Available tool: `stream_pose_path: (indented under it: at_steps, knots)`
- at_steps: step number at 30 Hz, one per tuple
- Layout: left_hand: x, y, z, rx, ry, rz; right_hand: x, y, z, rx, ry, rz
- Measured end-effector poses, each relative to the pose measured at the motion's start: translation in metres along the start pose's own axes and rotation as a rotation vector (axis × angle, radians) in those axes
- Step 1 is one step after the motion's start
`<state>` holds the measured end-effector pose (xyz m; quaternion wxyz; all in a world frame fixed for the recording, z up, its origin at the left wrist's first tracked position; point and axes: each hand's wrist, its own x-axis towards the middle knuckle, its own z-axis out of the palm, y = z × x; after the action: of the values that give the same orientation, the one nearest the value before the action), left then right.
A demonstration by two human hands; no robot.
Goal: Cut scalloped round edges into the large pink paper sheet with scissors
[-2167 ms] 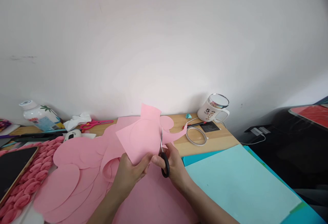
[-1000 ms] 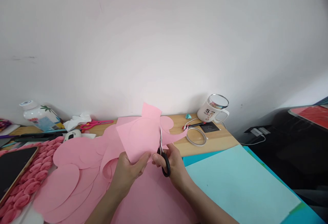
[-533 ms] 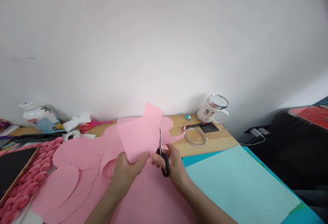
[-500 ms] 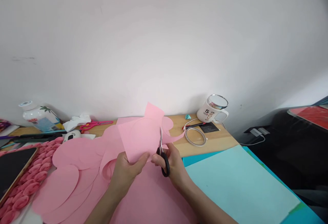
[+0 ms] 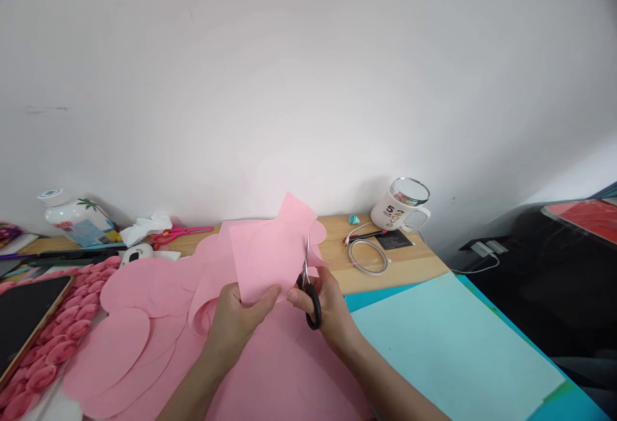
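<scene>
Between thumb and fingers, my left hand (image 5: 238, 318) grips the lower edge of a pink sheet of paper (image 5: 263, 260), held up in front of me. The black-handled scissors (image 5: 312, 302) are in my right hand (image 5: 330, 308), thumb through one loop. Their blades point up and away at the sheet's right side, where a narrow trimmed strip curls off to the right. Cut pink rounded pieces (image 5: 113, 347) overlap on the left. A larger pink sheet (image 5: 289, 369) lies under my hands.
At the back right stand a white mug (image 5: 398, 209) and a coiled white cable (image 5: 367, 258). Light blue sheets (image 5: 448, 344) lie to the right. Pink scissors (image 5: 180, 233), a white bottle (image 5: 80, 218) and a phone-like dark device (image 5: 29, 312) are on the left.
The pink sheet has turned slightly and shifted right. The scissors and my right hand have moved a little right, and the curling strip now reaches less far out.
</scene>
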<state>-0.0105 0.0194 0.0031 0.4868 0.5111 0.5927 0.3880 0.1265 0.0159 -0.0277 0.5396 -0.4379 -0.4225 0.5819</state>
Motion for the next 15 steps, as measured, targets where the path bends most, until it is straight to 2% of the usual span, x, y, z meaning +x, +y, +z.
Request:
stream_pose_path:
  at_steps: [15]
  knots:
    - [-0.0007,0.0026,0.0001,0.01,0.033,-0.032,0.0,0.0025,-0.0011,-0.068,0.057,-0.026]
